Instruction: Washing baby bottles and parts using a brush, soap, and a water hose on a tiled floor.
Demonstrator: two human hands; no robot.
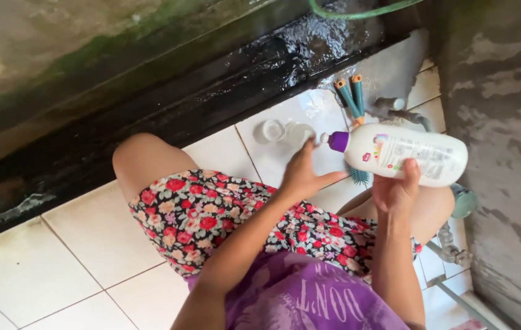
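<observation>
— Hands first: where are they?

— Left hand [302, 174] is open, palm cupped just under the purple nozzle [337, 141]. Right hand [399, 190] is clamped round the white bottle [407, 156].

— How does the bottle lie?

— Sideways, long axis left to right, nozzle pointing left at my open palm, above my knees and the tiled floor [89, 244].

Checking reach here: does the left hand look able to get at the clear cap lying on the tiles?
Probably yes. The left hand is open and empty, just short of the clear cap on the tiles, with nothing between them.
</observation>
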